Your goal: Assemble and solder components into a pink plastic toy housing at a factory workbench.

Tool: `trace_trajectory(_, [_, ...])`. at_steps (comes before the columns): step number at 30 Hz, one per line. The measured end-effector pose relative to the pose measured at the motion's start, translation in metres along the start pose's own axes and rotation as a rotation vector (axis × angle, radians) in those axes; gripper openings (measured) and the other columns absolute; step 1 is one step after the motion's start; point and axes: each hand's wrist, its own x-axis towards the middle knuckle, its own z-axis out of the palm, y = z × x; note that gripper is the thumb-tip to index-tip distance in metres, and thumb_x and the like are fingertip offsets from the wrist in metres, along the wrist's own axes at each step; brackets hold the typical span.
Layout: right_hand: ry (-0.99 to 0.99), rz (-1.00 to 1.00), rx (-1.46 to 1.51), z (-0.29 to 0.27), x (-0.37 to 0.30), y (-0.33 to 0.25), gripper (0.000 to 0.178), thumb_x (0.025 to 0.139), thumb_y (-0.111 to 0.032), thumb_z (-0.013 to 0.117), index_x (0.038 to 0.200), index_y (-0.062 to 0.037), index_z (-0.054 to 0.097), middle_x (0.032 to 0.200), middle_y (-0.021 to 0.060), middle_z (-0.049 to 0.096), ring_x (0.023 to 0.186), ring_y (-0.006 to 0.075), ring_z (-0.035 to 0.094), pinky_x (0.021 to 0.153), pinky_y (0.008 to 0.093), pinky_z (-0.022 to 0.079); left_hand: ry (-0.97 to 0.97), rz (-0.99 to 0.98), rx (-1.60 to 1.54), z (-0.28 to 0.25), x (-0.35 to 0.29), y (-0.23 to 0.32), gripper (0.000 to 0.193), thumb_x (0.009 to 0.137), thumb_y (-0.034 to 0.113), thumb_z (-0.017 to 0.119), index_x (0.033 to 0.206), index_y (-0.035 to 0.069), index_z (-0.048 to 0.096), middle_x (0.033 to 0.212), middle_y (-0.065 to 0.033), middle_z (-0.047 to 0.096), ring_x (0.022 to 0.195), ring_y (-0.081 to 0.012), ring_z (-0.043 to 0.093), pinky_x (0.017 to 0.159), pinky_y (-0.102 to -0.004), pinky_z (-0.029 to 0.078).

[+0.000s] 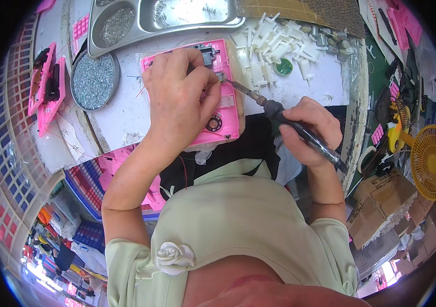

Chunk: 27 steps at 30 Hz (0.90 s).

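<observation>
A pink plastic housing [234, 118] lies on the bench in front of me, with a small round speaker [214, 123] and a dark grey mechanism [208, 53] in it. My left hand [177, 87] reaches over the housing, its fingers pinched at a small silver part [221, 77]; the fingers partly hide it. Wrapped round the black handle of a soldering iron [279, 110] is my right hand [314, 130]. The iron's metal tip points left and meets the silver part or comes very close to it. Thin wires show left of the housing.
Behind stands a metal tray [141, 43] with small metal pieces. A round dish of screws [95, 82] is at left, near pink housings [49, 87]. White plastic parts [274, 43] and small motors [330, 41] lie at right. Farther right are a yellow fan [431, 162] and cardboard boxes [381, 204].
</observation>
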Motion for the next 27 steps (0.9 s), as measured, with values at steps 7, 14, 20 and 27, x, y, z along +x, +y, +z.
trace_trajectory(7, [0.005, -0.011, 0.005, -0.003, -0.001, -0.001, 0.028, 0.073, 0.001, 0.081, 0.098, -0.0015, 0.071, 0.066, 0.0060, 0.059, 0.054, 0.0176, 0.052, 0.049, 0.0295, 0.038, 0.012, 0.014, 0.010, 0.001, -0.001, 0.000, 0.013, 0.071, 0.010, 0.078, 0.078, 0.011, 0.066, 0.102, -0.0032, 0.059, 0.095, -0.0266, 0.054, 0.083, -0.0422, 0.036])
trace_trajectory(14, [-0.039, -0.061, -0.063, 0.004, 0.003, -0.002, 0.029, 0.070, 0.001, 0.082, 0.096, -0.0036, 0.071, 0.065, 0.0051, 0.059, 0.053, 0.0202, 0.053, 0.048, 0.0313, 0.040, 0.013, 0.013, 0.015, 0.001, -0.001, -0.001, 0.013, 0.071, 0.010, 0.078, 0.078, 0.011, 0.066, 0.101, -0.0034, 0.059, 0.095, -0.0264, 0.054, 0.083, -0.0424, 0.036])
trace_trajectory(20, [-0.077, -0.163, -0.182, 0.005, 0.005, -0.006, 0.029, 0.069, 0.000, 0.081, 0.096, -0.0047, 0.071, 0.066, 0.0053, 0.059, 0.053, 0.0213, 0.054, 0.049, 0.0313, 0.043, 0.010, 0.009, 0.020, 0.001, -0.001, 0.000, 0.013, 0.071, 0.011, 0.078, 0.078, 0.011, 0.066, 0.101, -0.0033, 0.059, 0.094, -0.0262, 0.054, 0.082, -0.0421, 0.036])
trace_trajectory(27, [-0.038, 0.025, -0.135, -0.001, 0.004, -0.019, 0.027, 0.072, 0.000, 0.082, 0.097, -0.0027, 0.071, 0.069, 0.0056, 0.062, 0.053, 0.0181, 0.055, 0.049, 0.0291, 0.042, 0.005, 0.011, 0.031, 0.000, 0.000, 0.001, 0.013, 0.072, 0.012, 0.078, 0.078, 0.011, 0.067, 0.100, -0.0030, 0.059, 0.094, -0.0261, 0.054, 0.083, -0.0426, 0.035])
